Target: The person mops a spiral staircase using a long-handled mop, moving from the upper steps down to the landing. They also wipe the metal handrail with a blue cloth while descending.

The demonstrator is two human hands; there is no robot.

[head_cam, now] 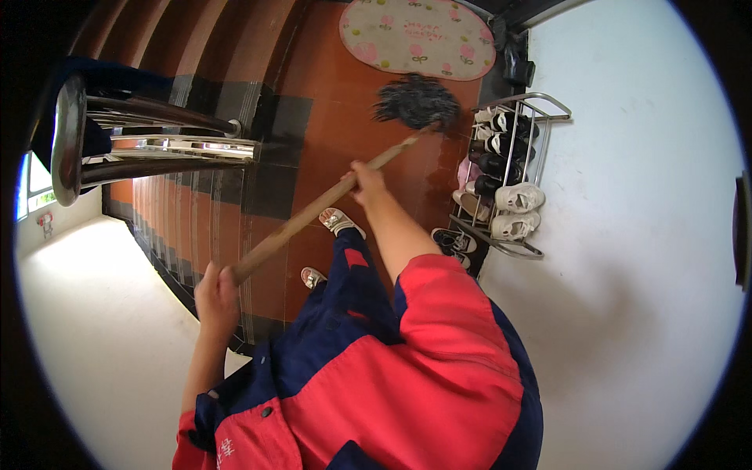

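A mop's wooden handle (299,222) runs slantwise across the view. My left hand (217,296) is closed round its near end, at the lower left. Farther along the shaft, my right hand (365,183) grips it, near the middle of the picture. At the far end, the dark mop head (416,101) lies spread on the reddish-brown tiled floor (346,132), just below an oval floor mat (418,36) with a flower pattern. The mop strands look slightly blurred.
A metal shoe rack (552,117) with several shoes stands against the white wall (623,194) at right. Dark sneakers (453,239) lie by its lower end. Stairs (194,53) rise at upper left beside a railing (158,173); more steps (176,205) lie below it. My sandalled feet are on the floor.
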